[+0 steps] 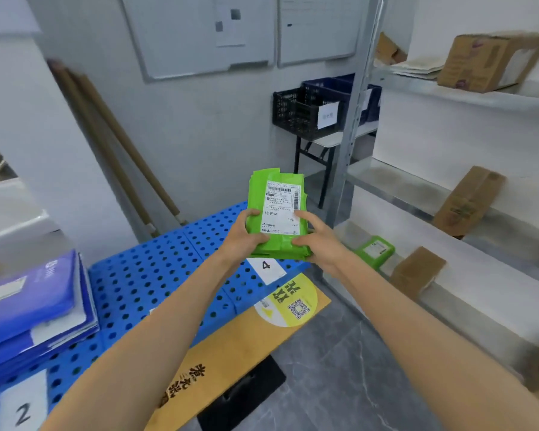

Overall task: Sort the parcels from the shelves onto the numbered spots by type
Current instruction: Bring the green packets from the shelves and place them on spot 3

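A green plastic parcel [262, 194] with a white shipping label is held up in mid-frame, above the blue perforated pallet [156, 269]. My left hand [246, 234] grips its lower left edge and my right hand [318, 241] grips its lower right edge, thumbs on the label side. Just below the parcel lies the white spot label "4" [266, 267]. A spot label "2" [22, 405] lies at the bottom left. Blue parcels [35, 303] are stacked on the pallet at left. Another green parcel [375, 248] lies on the low shelf.
A metal shelf unit [417, 194] at right holds several brown cardboard boxes [467, 202] and white envelopes [417, 66]. A flat orange cardboard sheet [246, 346] lies on the grey floor. Black and blue crates [305, 113] stand on a small table behind. Cardboard tubes [112, 144] lean on the wall.
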